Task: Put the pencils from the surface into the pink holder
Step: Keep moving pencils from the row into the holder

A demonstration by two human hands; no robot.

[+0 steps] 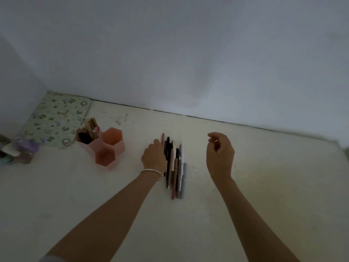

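Several pencils (pixel 176 167) in black, pink, white and grey lie side by side in a tight row on the pale surface. My left hand (pixel 154 157) rests on the left edge of that row, fingers curled down onto a pink pencil (pixel 163 138) whose tip sticks out past my knuckles. My right hand (pixel 220 156) hovers to the right of the row, fingers loosely curled, holding nothing. The pink holder (pixel 109 148) of joined hexagonal cups stands to the left; its rear left cup holds several pencils (pixel 89 129), the other cups look empty.
A floral patterned pad (pixel 54 118) lies in the back left corner against the wall. Small bottles and jars (pixel 17 152) stand at the far left edge. The wall (pixel 188 72) runs along the back of the surface.
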